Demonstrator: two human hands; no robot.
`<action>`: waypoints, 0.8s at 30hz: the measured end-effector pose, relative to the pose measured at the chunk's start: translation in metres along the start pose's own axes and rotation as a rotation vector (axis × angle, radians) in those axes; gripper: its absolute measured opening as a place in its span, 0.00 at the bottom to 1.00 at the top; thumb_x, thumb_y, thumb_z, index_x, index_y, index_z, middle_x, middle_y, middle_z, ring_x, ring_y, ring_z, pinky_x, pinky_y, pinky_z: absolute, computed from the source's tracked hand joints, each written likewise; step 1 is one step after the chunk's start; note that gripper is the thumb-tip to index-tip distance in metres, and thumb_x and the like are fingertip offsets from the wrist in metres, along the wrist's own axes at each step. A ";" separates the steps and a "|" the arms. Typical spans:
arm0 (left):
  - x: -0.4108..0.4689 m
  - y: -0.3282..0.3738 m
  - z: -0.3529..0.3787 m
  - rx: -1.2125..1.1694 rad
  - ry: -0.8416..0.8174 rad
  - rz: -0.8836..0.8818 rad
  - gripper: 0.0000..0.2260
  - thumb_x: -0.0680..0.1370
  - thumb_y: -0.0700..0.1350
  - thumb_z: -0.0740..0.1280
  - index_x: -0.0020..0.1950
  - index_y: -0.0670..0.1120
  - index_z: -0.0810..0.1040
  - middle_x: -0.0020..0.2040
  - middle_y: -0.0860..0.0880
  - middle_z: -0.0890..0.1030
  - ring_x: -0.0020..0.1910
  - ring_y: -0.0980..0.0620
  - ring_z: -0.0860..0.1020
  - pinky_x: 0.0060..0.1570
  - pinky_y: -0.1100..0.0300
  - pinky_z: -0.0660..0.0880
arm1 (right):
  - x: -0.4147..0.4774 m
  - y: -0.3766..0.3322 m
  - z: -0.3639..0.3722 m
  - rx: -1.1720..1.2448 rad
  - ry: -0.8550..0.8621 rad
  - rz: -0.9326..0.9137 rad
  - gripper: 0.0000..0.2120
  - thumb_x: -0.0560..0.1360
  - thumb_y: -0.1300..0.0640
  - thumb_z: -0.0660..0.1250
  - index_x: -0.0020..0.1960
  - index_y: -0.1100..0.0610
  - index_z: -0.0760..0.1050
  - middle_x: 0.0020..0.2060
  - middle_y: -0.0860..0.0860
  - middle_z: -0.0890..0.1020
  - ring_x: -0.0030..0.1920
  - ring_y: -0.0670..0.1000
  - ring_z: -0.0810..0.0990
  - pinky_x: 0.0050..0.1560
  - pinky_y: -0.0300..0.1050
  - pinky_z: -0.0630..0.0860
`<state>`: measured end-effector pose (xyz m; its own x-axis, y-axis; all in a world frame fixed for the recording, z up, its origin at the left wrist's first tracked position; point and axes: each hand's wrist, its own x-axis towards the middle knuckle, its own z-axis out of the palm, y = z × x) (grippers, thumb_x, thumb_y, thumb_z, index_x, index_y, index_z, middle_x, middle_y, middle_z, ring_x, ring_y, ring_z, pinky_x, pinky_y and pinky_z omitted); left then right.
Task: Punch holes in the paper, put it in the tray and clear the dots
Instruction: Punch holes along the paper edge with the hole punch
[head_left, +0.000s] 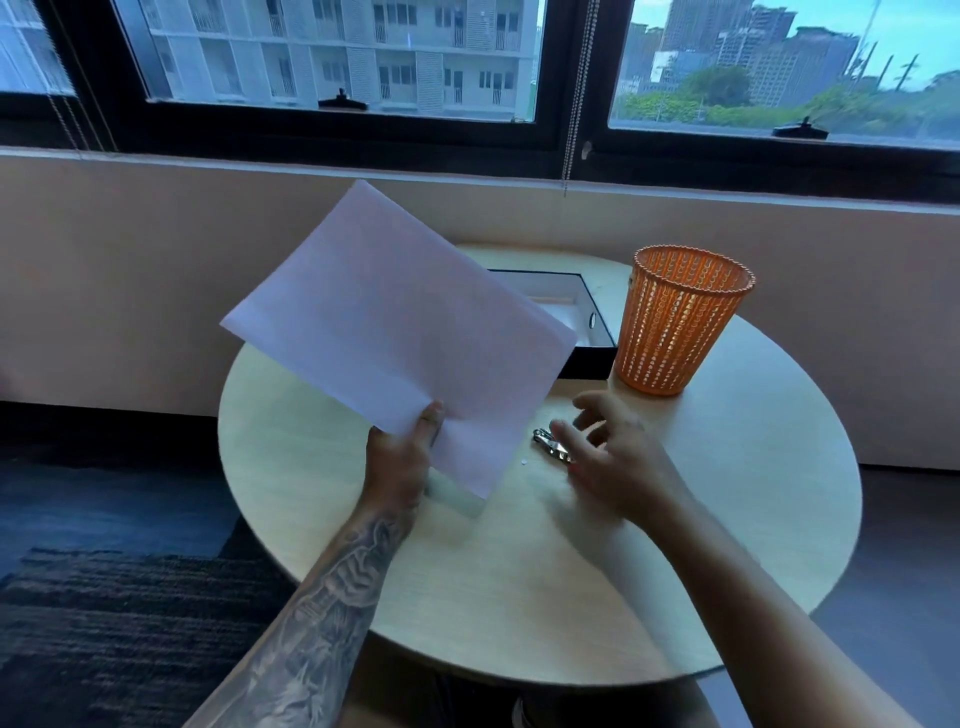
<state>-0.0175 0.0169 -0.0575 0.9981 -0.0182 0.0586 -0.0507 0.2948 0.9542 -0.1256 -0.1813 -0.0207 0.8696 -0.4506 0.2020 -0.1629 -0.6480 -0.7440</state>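
Observation:
My left hand (400, 457) pinches the near edge of a white sheet of paper (395, 332) and holds it tilted up above the round table (519, 597). The sheet hides most of a black tray with a white inside (587, 312) at the back of the table. A small metal hole punch (548, 442) lies on the table under the fingertips of my right hand (608, 457), whose fingers are spread and hold nothing. One white paper dot (524, 461) lies just left of the punch.
An orange mesh basket (680, 317) stands upright right of the tray. A wall with a window ledge runs behind the table. Dark carpet (104, 623) lies to the left, below the table's edge.

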 end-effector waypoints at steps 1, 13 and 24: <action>0.000 0.000 0.000 -0.006 -0.030 -0.020 0.06 0.75 0.36 0.74 0.47 0.46 0.82 0.43 0.57 0.87 0.45 0.58 0.84 0.57 0.52 0.78 | 0.001 -0.005 0.002 0.191 -0.038 0.078 0.16 0.78 0.46 0.70 0.60 0.54 0.76 0.47 0.50 0.81 0.35 0.41 0.80 0.34 0.39 0.77; -0.012 0.015 0.000 -0.078 -0.308 -0.287 0.10 0.78 0.44 0.70 0.59 0.46 0.81 0.55 0.45 0.86 0.52 0.44 0.85 0.47 0.46 0.83 | 0.011 -0.002 0.031 0.956 -0.091 0.375 0.03 0.77 0.62 0.72 0.45 0.58 0.79 0.39 0.55 0.78 0.32 0.50 0.74 0.27 0.41 0.72; -0.026 0.014 0.007 0.064 -0.499 -0.230 0.20 0.75 0.45 0.72 0.66 0.45 0.74 0.51 0.36 0.85 0.41 0.35 0.85 0.29 0.55 0.75 | 0.011 -0.004 0.031 0.924 -0.108 0.241 0.02 0.79 0.59 0.70 0.48 0.57 0.81 0.40 0.52 0.84 0.38 0.51 0.80 0.36 0.45 0.72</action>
<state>-0.0439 0.0152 -0.0437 0.8469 -0.5306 -0.0362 0.1488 0.1710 0.9740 -0.1008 -0.1641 -0.0355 0.9066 -0.4192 -0.0477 0.0484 0.2156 -0.9753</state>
